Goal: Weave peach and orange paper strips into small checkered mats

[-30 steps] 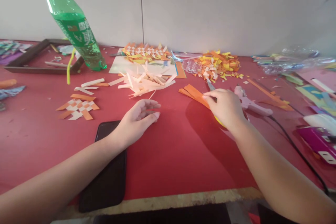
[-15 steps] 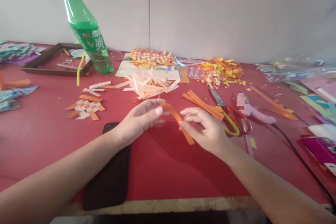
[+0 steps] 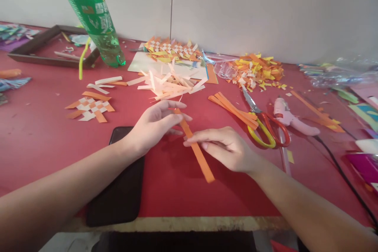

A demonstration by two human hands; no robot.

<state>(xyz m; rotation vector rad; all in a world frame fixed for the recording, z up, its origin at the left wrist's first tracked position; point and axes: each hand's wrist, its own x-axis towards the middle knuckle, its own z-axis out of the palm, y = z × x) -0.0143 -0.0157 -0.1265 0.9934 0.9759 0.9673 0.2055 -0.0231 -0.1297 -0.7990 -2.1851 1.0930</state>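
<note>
An orange paper strip [image 3: 201,160] slants between my two hands above the red table. My left hand [image 3: 158,124] pinches its upper end between thumb and fingers. Against the middle of the strip rest the fingers of my right hand [image 3: 226,145], with the index finger lying across it. A small woven orange and white piece [image 3: 92,106] lies to the left. Behind my hands is a pile of pale strips [image 3: 168,84]. Several orange strips [image 3: 232,108] lie to the right, touching the scissors [image 3: 265,126] with red and yellow handles.
A green bottle [image 3: 99,19] stands by a dark frame [image 3: 38,60] at the back left. A black phone [image 3: 118,195] lies under my left forearm. At the right are a pink glue gun [image 3: 292,118] with a black cord and a heap of paper scraps [image 3: 256,71].
My right hand has shifted left along the strip, its index finger now extended across it. More of the strip's lower end shows. The camera view has tilted down slightly.
</note>
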